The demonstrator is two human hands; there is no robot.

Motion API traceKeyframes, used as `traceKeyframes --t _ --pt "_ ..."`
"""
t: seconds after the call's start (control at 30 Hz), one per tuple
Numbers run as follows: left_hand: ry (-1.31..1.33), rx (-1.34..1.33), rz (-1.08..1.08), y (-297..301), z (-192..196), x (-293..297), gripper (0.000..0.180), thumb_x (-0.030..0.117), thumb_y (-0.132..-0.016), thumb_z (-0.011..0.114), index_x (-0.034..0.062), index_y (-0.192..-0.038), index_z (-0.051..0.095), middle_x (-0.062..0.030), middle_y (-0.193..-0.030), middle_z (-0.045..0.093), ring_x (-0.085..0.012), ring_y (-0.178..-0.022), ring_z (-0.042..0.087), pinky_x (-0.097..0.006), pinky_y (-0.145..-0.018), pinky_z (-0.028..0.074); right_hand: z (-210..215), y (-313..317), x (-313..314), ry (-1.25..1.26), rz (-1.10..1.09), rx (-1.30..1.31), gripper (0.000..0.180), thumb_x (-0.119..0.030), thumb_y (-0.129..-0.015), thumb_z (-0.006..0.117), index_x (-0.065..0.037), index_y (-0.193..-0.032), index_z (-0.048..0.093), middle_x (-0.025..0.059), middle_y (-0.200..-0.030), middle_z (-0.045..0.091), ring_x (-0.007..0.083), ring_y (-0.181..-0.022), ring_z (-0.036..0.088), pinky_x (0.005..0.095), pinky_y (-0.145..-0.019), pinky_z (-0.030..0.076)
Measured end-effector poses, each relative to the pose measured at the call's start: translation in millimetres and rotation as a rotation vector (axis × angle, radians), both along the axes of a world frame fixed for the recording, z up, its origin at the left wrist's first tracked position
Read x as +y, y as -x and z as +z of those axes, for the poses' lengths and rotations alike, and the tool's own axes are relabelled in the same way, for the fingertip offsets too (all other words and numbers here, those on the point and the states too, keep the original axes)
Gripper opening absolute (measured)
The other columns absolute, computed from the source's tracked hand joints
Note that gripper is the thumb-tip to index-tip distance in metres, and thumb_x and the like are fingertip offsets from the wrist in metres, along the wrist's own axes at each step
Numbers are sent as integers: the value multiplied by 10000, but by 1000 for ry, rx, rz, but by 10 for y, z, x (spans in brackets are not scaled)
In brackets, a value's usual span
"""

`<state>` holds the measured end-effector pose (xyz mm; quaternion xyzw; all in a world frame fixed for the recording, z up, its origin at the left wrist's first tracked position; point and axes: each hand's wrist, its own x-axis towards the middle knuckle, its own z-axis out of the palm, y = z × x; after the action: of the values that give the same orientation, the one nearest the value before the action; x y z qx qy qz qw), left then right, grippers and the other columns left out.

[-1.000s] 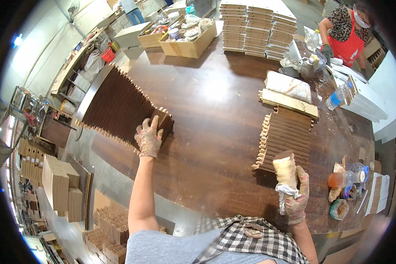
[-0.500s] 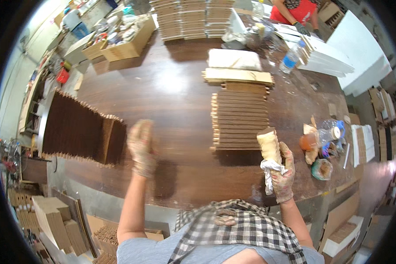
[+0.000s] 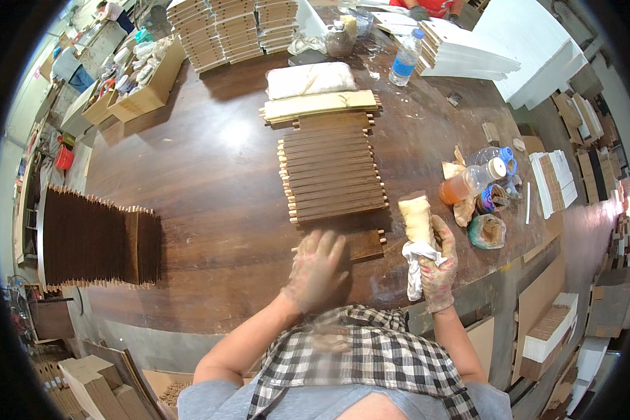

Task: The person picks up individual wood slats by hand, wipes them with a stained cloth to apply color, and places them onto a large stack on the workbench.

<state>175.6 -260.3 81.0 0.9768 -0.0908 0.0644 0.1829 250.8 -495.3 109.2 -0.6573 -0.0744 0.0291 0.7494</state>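
My right hand, in a stained glove, is closed around a cream padded roll with a white cloth wrapped about its lower part. My gloved left hand, slightly blurred, lies over a dark brown wooden slat with its fingers stretched out. Pale pegs show at that slat's right end; its left part is mostly hidden by the hand. Just beyond it is a row of similar brown slats, laid side by side with pegs at both ends. At the far left stands a larger block of brown slats.
Behind the row are pale slats and a white bundle. To the right stand a bottle of amber liquid, a greenish jar and a water bottle. Stacked boards and a co-worker's gloved hand are at the back.
My left hand has moved right, from beside the left block to the front of the row, where a single slat now lies under it. My right hand still holds the roll. The view has shifted.
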Motion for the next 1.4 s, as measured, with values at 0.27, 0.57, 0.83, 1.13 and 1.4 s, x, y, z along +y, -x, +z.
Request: traceKeyframes --t 0.27,0.57,0.83,1.13,1.4 --pt "247 140 97 -68 49 20 793 285 -737 826 -4 -1378 460 -227 -1206 534 -405 -1104 532 -487 -945 459 87 -8 -234 241 21 -153 593 -147 -790 776 -4 -1316 544 113 -1235 562 236 -1142 576 353 -992 471" --pt "226 -63 241 247 460 232 912 233 -640 874 26 -1410 431 -204 -1189 522 -371 -1064 540 -465 -905 481 562 19 64 752 371 -583 550 -196 -730 761 -73 -1251 634 166 -1134 620 334 -981 659 387 -830 543" --pt "177 -165 255 294 457 282 911 196 -605 885 47 -1398 462 -183 -1169 534 -353 -1054 544 -463 -896 475 700 -58 223 824 439 -648 558 -200 -705 741 -79 -1240 637 163 -1125 628 349 -943 671 392 -791 553" --pt "2115 315 364 88 421 497 495 427 -994 526 44 -1306 502 -114 -1049 588 -207 -945 606 -348 -816 543 655 96 124 616 280 -543 512 -350 -802 742 -68 -1220 650 155 -1115 620 321 -955 670 371 -805 559" --pt "2521 113 215 -154 447 401 560 507 -975 532 7 -1227 534 -161 -1028 613 -278 -905 622 -411 -823 563 724 290 539 712 508 -842 350 -297 -770 768 -174 -1091 703 107 -1149 634 280 -914 681 365 -711 581"
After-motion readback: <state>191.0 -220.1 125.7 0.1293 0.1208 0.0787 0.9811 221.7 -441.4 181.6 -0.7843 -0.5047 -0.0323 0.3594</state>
